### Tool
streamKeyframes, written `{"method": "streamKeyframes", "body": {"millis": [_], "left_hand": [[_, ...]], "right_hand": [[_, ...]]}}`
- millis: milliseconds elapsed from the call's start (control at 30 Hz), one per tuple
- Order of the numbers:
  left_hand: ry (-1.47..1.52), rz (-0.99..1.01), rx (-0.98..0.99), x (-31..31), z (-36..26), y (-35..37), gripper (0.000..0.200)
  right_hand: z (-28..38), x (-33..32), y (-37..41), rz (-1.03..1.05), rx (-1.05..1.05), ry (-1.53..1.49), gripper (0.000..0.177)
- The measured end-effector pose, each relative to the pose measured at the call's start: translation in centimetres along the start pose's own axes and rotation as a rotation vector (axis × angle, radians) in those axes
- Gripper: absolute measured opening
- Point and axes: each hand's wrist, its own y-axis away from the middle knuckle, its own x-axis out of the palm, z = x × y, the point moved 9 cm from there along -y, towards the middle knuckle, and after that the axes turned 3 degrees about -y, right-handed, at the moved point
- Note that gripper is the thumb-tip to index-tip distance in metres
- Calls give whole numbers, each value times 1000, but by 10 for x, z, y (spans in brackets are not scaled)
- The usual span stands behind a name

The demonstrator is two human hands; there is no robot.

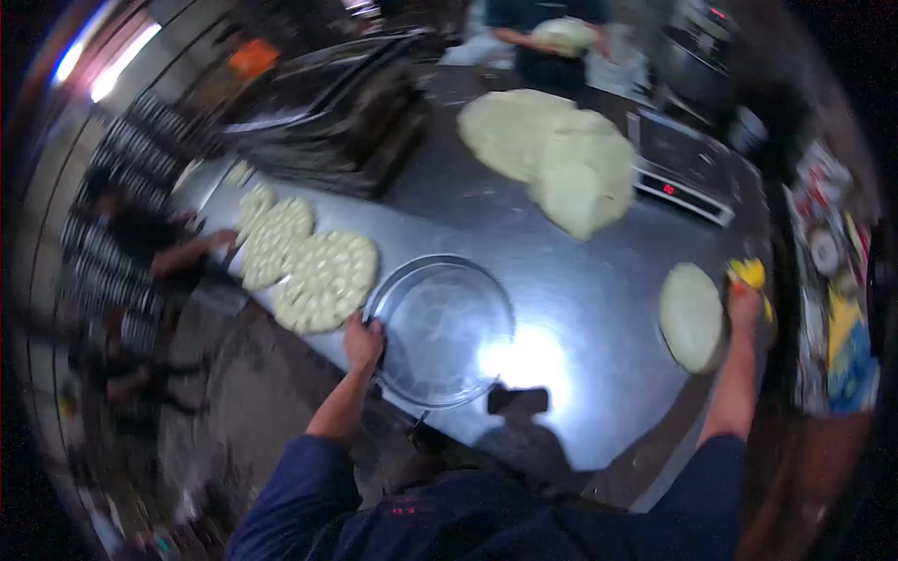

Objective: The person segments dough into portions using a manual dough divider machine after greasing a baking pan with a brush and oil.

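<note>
My left hand [363, 344] is closed on the left rim of a round, shallow metal pan [449, 329] that lies at the near edge of the steel table. At the table's right side, my right hand [745, 304] is closed on a yellow item [748, 272], too blurred to name, perhaps a cloth or a packet. Beside that hand rests a smooth oval piece of dough [691, 318]. Left of the pan lie dimpled rounds of dough [327, 280], partly overlapping. Large flat dough pieces [552, 150] overlap farther back.
A digital scale [684, 166] with a red display stands at the back right. Stacked dark trays [318, 117] sit at the back left. One person with dough in their hands [564, 37] stands opposite; another reaches in from the left. Bags and packets [832, 280] lie at the right.
</note>
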Motion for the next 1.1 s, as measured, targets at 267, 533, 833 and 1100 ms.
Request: {"method": "streamKeyframes", "body": {"millis": [267,533,833,1100], "left_hand": [[143,289,-146,56,-21,28,41],[311,-93,29,-4,14,-9,32],[280,51,-31,10,23,-8,38],[473,234,-232,66,44,0,20]], "right_hand": [[-82,-24,36,-275,384,85,52],[169,-9,191,55,353,-1863,44],[538,153,401,768,-224,-986,23],[547,207,248,633,-299,-622,20]]}}
